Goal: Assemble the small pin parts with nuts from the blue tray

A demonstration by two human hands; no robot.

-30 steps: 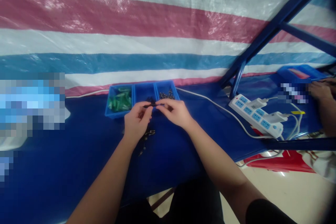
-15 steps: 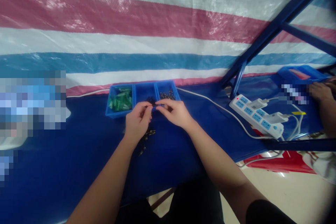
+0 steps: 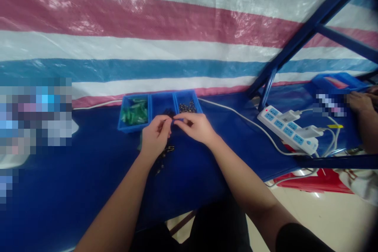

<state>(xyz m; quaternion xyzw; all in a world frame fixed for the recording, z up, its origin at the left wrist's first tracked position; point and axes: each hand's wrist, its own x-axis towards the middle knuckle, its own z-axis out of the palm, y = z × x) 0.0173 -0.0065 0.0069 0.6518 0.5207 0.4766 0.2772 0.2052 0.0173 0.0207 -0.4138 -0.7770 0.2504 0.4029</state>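
Blue table cloth [image 3: 88, 189] fills the lower frame. At centre, the left hand [image 3: 154, 137] and right hand [image 3: 195, 126] have drawn together, pinching one small dark part [image 3: 172, 119] below the tray [image 3: 147, 126], whose shape I cannot tell.

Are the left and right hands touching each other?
Cannot tell. In the head view the left hand and right hand meet fingertip to fingertip, too blurred to show contact.

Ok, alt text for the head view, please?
Left hand and right hand pinch a small dark part together over a blue table, in front of a three-bin tray. A power strip lies right.
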